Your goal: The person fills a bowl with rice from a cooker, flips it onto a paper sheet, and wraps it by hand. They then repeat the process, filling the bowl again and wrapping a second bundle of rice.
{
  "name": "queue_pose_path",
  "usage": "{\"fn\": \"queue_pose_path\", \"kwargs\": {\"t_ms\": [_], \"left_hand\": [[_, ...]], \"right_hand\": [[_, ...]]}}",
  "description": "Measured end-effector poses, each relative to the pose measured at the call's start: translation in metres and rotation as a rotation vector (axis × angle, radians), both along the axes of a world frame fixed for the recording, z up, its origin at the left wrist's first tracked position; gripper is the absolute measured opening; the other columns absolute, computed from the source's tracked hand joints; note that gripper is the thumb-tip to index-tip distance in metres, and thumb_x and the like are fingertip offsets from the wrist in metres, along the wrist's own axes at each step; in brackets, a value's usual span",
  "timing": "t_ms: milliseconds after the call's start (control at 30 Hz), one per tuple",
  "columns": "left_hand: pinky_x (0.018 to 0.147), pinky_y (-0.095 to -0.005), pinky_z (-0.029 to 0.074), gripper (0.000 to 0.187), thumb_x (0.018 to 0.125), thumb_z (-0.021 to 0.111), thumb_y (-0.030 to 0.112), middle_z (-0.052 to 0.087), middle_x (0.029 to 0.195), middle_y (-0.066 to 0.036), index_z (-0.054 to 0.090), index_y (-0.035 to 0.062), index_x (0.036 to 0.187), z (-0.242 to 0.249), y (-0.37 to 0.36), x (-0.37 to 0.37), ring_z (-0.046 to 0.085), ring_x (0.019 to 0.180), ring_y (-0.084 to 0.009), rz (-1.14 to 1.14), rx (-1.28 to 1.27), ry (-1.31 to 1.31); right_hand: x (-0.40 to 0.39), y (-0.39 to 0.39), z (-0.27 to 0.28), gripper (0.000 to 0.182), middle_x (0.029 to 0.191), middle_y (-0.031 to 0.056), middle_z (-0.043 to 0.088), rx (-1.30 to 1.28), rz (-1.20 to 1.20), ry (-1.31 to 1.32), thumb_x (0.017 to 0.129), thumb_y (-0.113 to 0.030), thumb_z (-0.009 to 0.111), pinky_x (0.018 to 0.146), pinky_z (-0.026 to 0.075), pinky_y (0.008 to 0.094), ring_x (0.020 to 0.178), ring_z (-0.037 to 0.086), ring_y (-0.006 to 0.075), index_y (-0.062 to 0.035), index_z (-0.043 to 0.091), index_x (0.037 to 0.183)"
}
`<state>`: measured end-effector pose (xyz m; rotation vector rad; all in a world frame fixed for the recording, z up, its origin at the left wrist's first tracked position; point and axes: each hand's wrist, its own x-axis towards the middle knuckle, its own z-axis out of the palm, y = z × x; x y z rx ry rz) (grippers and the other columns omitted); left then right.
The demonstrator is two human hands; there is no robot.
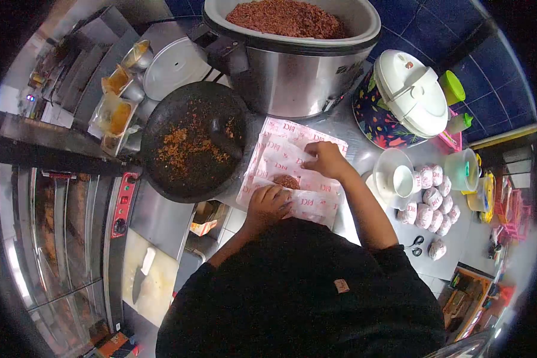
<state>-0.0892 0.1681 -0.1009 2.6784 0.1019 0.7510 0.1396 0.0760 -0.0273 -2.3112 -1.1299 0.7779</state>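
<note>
A sheet of printed wrapping paper (274,152) lies on a stack of the same sheets on the steel counter. A small mound of reddish-brown rice (287,181) sits on it, partly covered by my left hand and a paper fold. My left hand (267,206) rests on the near left side of the paper, fingers laid out beside the rice. Past the mound, on the right, my right hand (325,160) has its thumb and fingers bent together at the paper, seeming to pinch it; the exact grip is partly hidden.
A large rice cooker (292,83) full of reddish-brown rice stands behind the paper. On the left is a dark stone mortar (188,188) with crumbly seasoning. A patterned lidded container (394,104), several wrapped bundles (432,200) and scissors (416,246) are right. A knife (142,277) lies lower left.
</note>
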Motion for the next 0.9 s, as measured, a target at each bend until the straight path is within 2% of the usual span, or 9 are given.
{"fn": "queue_pose_path", "kwargs": {"t_ms": [133,200,300,433,500,600,667,733,900], "left_hand": [[0.085,-0.041,0.045,0.035,0.073,0.072,0.035,0.058,0.105,-0.008,0.063,0.013,0.098,-0.004,0.0,-0.001,0.055,0.1,-0.027,0.01,0.011,-0.014],[0.083,-0.0412,0.047,0.034,0.073,0.072,0.034,0.058,0.106,-0.008,0.063,0.0115,0.097,-0.005,0.001,-0.003,0.055,0.101,-0.0274,0.014,0.062,0.025],[0.084,-0.0426,0.047,0.03,0.075,0.07,0.03,0.058,0.106,-0.01,0.063,0.0088,0.095,-0.02,0.007,-0.009,0.055,0.103,-0.0277,-0.023,0.049,0.086],[0.093,-0.0456,0.042,0.031,0.076,0.066,0.024,0.057,0.112,-0.011,0.061,0.0057,0.1,-0.002,0.007,-0.017,0.053,0.11,-0.0286,0.025,-0.013,-0.071],[0.103,-0.0504,0.033,0.038,0.075,0.066,0.021,0.059,0.115,-0.009,0.059,0.0066,0.109,0.051,0.011,-0.004,0.049,0.119,-0.0282,-0.019,0.18,-0.031],[0.105,-0.0489,0.029,0.037,0.08,0.053,0.013,0.057,0.12,-0.011,0.056,0.003,0.115,0.046,0.028,0.013,0.047,0.123,-0.024,-0.198,0.344,0.187],[0.103,-0.0431,0.035,0.037,0.08,0.052,0.012,0.06,0.114,-0.012,0.056,0.0014,0.116,0.035,0.036,0.009,0.053,0.115,-0.0231,-0.181,0.335,0.191],[0.098,-0.0354,0.041,0.042,0.077,0.055,0.012,0.063,0.108,-0.014,0.055,-0.0009,0.117,0.03,0.038,0.0,0.058,0.106,-0.0246,-0.162,0.285,0.483],[0.091,-0.0335,0.047,0.043,0.078,0.055,0.007,0.064,0.106,-0.016,0.053,-0.0032,0.119,0.005,0.031,-0.019,0.062,0.098,-0.0271,-0.106,0.195,0.304]], "right_hand": [[-0.046,0.001,0.016,0.01,0.082,0.0074,0.066,0.066,0.478,-0.518,0.076,-0.021,0.061,0.079,0.041,0.0428,0.084,0.061,0.0212,-0.0126,0.066,0.078],[-0.076,-0.012,-0.002,0.02,0.085,0.0089,0.064,0.042,0.642,-0.647,0.078,-0.018,0.056,0.075,0.045,0.0403,0.083,0.062,0.0222,-0.0081,0.066,0.092],[-0.113,-0.03,-0.023,0.034,0.091,0.0099,0.062,0.129,0.45,-0.563,0.08,-0.015,0.052,0.07,0.049,0.0378,0.08,0.063,0.023,-0.0024,0.058,0.112],[-0.114,-0.043,-0.015,0.047,0.095,0.011,0.06,0.001,0.451,-0.549,0.081,-0.015,0.052,0.068,0.052,0.0378,0.078,0.063,0.0236,-0.0038,0.048,0.127],[-0.115,-0.049,-0.039,0.049,0.101,0.0113,0.058,0.083,0.492,-0.601,0.081,-0.015,0.051,0.069,0.051,0.0371,0.078,0.063,0.0244,-0.0053,0.046,0.129],[-0.122,-0.054,-0.034,0.055,0.104,0.0117,0.057,0.065,0.444,-0.67,0.082,-0.017,0.053,0.071,0.05,0.0383,0.084,0.061,0.0255,-0.0075,0.042,0.134],[-0.125,-0.058,-0.019,0.057,0.105,0.0114,0.056,0.086,0.415,-0.631,0.081,-0.018,0.054,0.074,0.049,0.0391,0.088,0.059,0.0261,-0.0078,0.041,0.135],[-0.127,-0.062,-0.014,0.059,0.106,0.0112,0.056,0.104,0.378,-0.59,0.081,-0.02,0.056,0.077,0.048,0.0398,0.092,0.058,0.0266,-0.0082,0.04,0.136],[-0.115,-0.085,-0.053,0.059,0.109,0.0101,0.056,0.257,0.312,-0.602,0.079,-0.017,0.059,0.085,0.045,0.0405,0.099,0.054,0.0278,-0.0119,0.043,0.135]]}}
